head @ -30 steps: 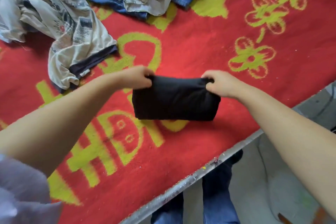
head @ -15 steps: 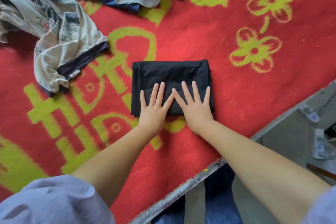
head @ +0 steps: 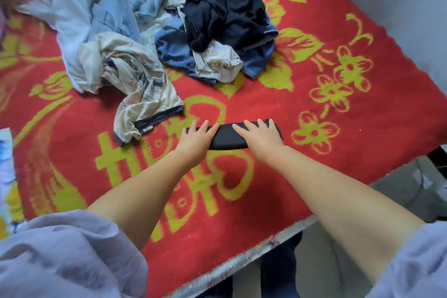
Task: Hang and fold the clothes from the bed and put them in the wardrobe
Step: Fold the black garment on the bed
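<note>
Two flat hands, left hand (head: 196, 139) and right hand (head: 262, 135), hide both ends of the folded black garment (head: 226, 136).

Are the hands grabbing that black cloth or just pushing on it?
Just pushing. Both the left hand and right hand lie flat, fingers straight, on top of the folded black cloth. Nothing is gripped.

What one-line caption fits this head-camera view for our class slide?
Both hands, left hand and right hand, press flat on a folded black garment on the red blanket.
</note>
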The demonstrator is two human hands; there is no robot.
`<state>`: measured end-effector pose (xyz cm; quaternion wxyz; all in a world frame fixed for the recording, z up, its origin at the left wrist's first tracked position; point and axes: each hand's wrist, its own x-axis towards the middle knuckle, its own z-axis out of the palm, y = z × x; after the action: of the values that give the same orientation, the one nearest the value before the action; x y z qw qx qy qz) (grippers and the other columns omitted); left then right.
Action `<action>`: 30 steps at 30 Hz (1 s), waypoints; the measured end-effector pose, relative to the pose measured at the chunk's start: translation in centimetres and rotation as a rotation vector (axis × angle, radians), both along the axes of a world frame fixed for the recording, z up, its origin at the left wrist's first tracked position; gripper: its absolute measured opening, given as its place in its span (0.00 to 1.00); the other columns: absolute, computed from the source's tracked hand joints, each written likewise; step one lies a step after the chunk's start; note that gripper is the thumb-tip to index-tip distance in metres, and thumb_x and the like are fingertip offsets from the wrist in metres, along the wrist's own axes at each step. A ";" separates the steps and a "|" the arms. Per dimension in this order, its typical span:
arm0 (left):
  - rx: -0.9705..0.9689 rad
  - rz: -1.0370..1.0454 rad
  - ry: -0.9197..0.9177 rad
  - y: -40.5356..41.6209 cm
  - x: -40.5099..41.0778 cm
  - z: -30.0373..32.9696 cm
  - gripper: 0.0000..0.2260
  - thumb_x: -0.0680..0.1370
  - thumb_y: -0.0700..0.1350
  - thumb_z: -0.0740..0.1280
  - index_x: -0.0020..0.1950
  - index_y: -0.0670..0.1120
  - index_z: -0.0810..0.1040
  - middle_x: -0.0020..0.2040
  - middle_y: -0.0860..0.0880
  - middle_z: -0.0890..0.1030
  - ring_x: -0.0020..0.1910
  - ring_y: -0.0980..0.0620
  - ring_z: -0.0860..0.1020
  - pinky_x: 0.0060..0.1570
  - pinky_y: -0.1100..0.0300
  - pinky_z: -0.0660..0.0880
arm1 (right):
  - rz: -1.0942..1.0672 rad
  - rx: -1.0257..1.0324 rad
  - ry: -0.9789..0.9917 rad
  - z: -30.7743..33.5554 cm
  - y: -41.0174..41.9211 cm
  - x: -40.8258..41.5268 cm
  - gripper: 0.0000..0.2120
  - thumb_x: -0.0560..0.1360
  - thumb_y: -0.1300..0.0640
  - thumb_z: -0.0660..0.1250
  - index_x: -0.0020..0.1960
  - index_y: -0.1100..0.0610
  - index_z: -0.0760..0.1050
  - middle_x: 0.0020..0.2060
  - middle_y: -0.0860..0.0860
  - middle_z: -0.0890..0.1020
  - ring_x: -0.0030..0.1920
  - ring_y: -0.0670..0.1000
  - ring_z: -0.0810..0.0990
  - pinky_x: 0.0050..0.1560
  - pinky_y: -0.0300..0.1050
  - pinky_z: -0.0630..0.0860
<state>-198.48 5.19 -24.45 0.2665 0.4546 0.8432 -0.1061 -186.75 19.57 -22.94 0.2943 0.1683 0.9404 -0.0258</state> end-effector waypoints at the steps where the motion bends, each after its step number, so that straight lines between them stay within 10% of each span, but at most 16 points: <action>1: 0.017 0.020 0.017 -0.4 -0.5 2.1 0.37 0.77 0.31 0.57 0.78 0.52 0.41 0.79 0.46 0.48 0.76 0.38 0.46 0.73 0.41 0.53 | 0.029 0.011 0.018 2.2 -0.1 -0.7 0.39 0.78 0.65 0.60 0.78 0.44 0.42 0.77 0.53 0.54 0.75 0.63 0.53 0.73 0.64 0.49; 14: -0.005 0.655 0.317 -18.5 3.7 19.1 0.38 0.77 0.31 0.58 0.78 0.51 0.40 0.79 0.45 0.48 0.76 0.39 0.47 0.72 0.41 0.54 | 0.718 0.039 0.287 17.8 -13.9 -7.6 0.40 0.78 0.60 0.62 0.78 0.44 0.40 0.77 0.53 0.53 0.76 0.62 0.51 0.73 0.63 0.50; 30: -0.223 1.769 0.328 -42.4 51.1 23.5 0.35 0.77 0.33 0.59 0.78 0.49 0.44 0.77 0.44 0.53 0.75 0.39 0.54 0.67 0.37 0.61 | 1.931 -0.151 0.368 21.8 -49.0 21.7 0.36 0.78 0.61 0.59 0.78 0.46 0.43 0.77 0.52 0.55 0.75 0.61 0.55 0.73 0.61 0.53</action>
<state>-147.42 -37.17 -0.90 0.1699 -0.4082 0.8969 -0.0071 -165.03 -29.40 -1.11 0.0478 -0.6977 0.7010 0.1397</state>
